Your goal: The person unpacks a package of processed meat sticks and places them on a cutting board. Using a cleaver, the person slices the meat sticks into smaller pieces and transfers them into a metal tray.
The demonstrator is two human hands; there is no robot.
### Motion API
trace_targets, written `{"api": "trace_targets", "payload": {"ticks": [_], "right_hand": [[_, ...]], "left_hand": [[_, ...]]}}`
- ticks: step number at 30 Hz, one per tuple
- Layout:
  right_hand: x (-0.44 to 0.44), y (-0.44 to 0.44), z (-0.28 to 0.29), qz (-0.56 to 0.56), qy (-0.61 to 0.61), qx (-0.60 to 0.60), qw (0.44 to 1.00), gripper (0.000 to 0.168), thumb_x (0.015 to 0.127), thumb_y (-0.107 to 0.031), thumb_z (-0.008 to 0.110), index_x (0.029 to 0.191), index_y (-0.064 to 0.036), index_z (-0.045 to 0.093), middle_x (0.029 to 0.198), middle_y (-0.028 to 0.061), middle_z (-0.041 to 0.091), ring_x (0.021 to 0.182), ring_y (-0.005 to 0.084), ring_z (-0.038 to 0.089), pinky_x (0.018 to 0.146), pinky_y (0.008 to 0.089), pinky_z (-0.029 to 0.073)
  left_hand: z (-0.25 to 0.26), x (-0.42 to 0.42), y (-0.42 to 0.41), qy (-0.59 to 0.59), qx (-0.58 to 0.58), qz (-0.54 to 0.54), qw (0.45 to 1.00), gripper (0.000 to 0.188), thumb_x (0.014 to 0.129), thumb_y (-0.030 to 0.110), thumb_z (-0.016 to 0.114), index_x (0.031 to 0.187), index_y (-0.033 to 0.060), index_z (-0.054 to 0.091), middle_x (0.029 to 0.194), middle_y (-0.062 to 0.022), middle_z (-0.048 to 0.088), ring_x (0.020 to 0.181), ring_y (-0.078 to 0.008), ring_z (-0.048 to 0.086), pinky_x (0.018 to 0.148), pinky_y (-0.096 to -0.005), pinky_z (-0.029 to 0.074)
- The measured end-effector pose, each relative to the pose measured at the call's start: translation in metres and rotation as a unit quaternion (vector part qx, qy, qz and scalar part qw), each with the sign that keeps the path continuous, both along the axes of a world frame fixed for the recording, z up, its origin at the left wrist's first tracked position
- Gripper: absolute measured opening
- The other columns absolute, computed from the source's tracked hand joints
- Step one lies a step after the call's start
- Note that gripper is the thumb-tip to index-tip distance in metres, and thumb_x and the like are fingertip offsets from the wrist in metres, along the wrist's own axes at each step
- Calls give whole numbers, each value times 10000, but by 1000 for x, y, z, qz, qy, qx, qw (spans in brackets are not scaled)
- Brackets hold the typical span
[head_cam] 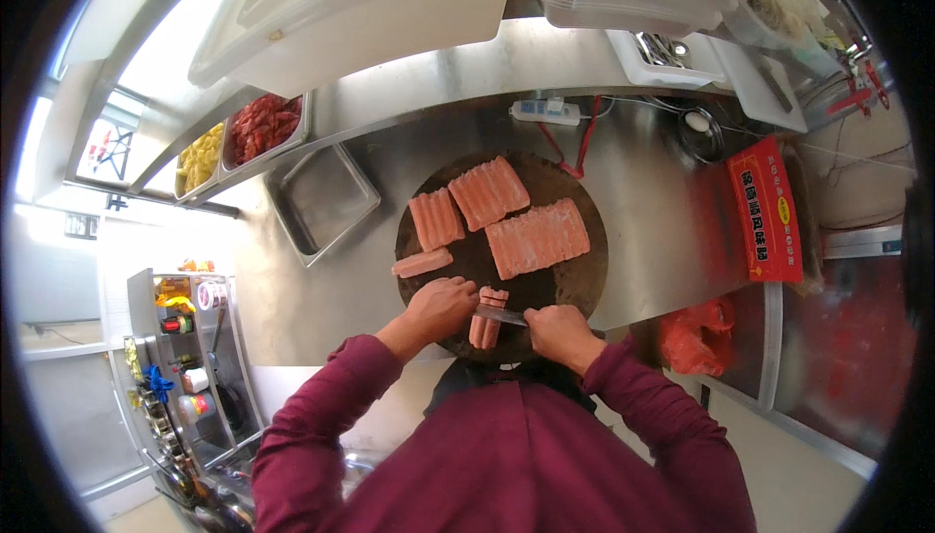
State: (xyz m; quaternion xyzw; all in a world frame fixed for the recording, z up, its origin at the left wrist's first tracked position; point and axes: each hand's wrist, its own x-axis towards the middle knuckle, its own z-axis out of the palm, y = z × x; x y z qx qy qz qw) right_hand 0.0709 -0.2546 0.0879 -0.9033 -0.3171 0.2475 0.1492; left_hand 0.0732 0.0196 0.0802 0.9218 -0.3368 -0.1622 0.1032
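Note:
On a round, dark chopping block lie several slabs of pink sausages stuck side by side. My right hand grips the handle end of a knife, whose blade lies across a small group of sausages at the block's near side. Close by the blade's far end is my left hand, its fingers bent; whether they touch the blade or hold anything is unclear. Beyond my hands are a large slab, another slab, a narrower one and a short separate piece.
An empty steel tray stands left of the block on the steel counter. Behind are a power strip with a red cord and a black bowl. A red printed package lies right. A shelf overhangs the counter's back.

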Motion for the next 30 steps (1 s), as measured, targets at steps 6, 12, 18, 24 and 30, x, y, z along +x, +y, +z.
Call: {"api": "trace_targets", "payload": {"ticks": [6, 12, 18, 24, 30], "right_hand": [[-15, 1, 1, -2, -15, 1, 1000, 121, 869, -125, 621, 919, -41, 693, 793, 191, 731, 753, 387, 745, 678, 499, 599], [-15, -1, -15, 3, -8, 4, 1000, 132, 858, -119, 633, 929, -31, 701, 802, 193, 733, 757, 387, 746, 686, 497, 601], [-8, 2, -14, 8, 3, 4, 1000, 133, 839, -111, 649, 917, -26, 716, 817, 196, 739, 769, 387, 748, 699, 489, 604], [3, 23, -4, 22, 24, -32, 999, 132, 834, -134, 643, 894, -38, 710, 798, 198, 736, 765, 396, 741, 695, 500, 599], [0, 18, -31, 0, 25, -39, 999, 121, 835, -137, 649, 906, -55, 704, 771, 190, 728, 747, 389, 740, 681, 501, 596]], "left_hand": [[5, -13, 1, -8, -2, -10, 1000, 103, 846, 106, 662, 940, 77, 695, 969, -91, 629, 985, -283, 643, 868, -390, 536], [-6, -15, -1, -15, 14, -11, 1000, 90, 834, 126, 641, 892, 85, 697, 966, -73, 650, 979, -255, 646, 864, -369, 531], [-12, -7, 3, 10, 2, -24, 1000, 128, 804, 109, 659, 916, 70, 707, 977, -86, 655, 974, -275, 654, 869, -381, 539], [-33, 3, 18, 80, -78, 3, 994, 197, 801, 128, 728, 983, 62, 695, 999, -110, 646, 1018, -324, 665, 869, -425, 552], [-44, 7, 15, 83, -62, -23, 994, 162, 804, 114, 705, 953, 51, 698, 986, -113, 659, 994, -326, 670, 848, -419, 562]]}}
